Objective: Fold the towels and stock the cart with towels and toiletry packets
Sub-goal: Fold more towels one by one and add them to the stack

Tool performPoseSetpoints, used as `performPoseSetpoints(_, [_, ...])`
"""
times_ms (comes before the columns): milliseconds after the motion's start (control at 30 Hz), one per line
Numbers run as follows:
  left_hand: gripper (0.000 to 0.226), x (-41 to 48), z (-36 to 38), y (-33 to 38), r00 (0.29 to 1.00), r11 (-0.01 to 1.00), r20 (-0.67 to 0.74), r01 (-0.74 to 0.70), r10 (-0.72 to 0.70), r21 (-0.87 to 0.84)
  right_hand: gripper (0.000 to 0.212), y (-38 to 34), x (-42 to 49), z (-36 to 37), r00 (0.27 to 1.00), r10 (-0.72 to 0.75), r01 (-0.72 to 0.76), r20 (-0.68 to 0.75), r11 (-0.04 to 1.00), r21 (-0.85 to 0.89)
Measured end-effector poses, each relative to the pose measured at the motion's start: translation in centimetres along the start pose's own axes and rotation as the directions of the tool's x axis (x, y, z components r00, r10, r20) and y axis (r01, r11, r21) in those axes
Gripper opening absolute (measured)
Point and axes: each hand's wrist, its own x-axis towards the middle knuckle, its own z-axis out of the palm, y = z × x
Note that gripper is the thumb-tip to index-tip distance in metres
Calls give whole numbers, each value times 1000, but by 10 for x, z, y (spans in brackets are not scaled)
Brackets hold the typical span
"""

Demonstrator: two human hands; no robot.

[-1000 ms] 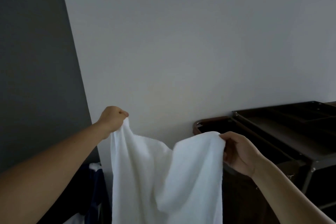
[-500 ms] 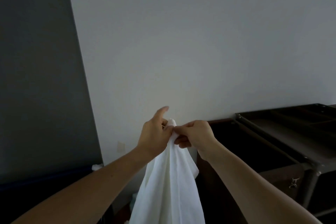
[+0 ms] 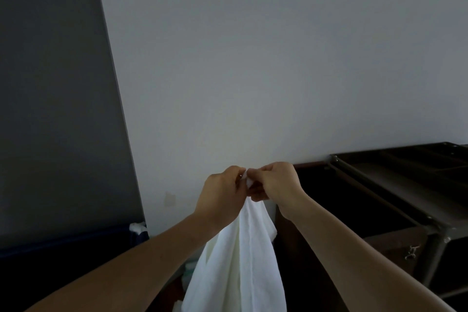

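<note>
- The towel (image 3: 240,256) is plain white, with a soft, faintly ribbed weave.
- It hangs in the air just left of the cart (image 3: 395,185), in front of that cart's left end. Whether it brushes the cart cannot be told.
- The cloth is gathered at the top and falls in long vertical folds, narrow at the top and wider lower down, until it runs off the bottom edge of the view.
- One loose corner of the towel juts out toward the cart about a third of the way down.
- The left hand (image 3: 222,195) pinches the towel's top edge, fingers curled and thumb on top.
- The right hand (image 3: 276,185) pinches the same top edge from the cart's side, fingers curled likewise.
- Both hands are pressed close together, knuckles nearly meeting, and a small tuft of white cloth shows between them.
- Both forearms are bare and reach up from the lower corners.
- The cart is dark brown with a grey metal frame; its top tray is split by dividers, and a small metal latch (image 3: 411,252) sits on its front.
- Behind the cart rises a pale grey wall (image 3: 253,58).
- Far left of the cart stands a dark grey panel (image 3: 50,109), with a dark blue bin (image 3: 76,243) at its foot and a scrap of white cloth (image 3: 138,227) on the bin's rim.
</note>
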Motion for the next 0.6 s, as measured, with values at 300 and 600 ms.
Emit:
performPoseSetpoints(300, [31, -3, 2, -7, 993, 996, 86, 87, -86, -13, 29, -6, -1, -4, 975, 137, -133, 175, 991, -35])
performPoseSetpoints(600, [16, 36, -41, -7, 989, 939, -95, 74, -112, -334, 21, 18, 9, -37, 961, -217, 252, 171, 943, -218])
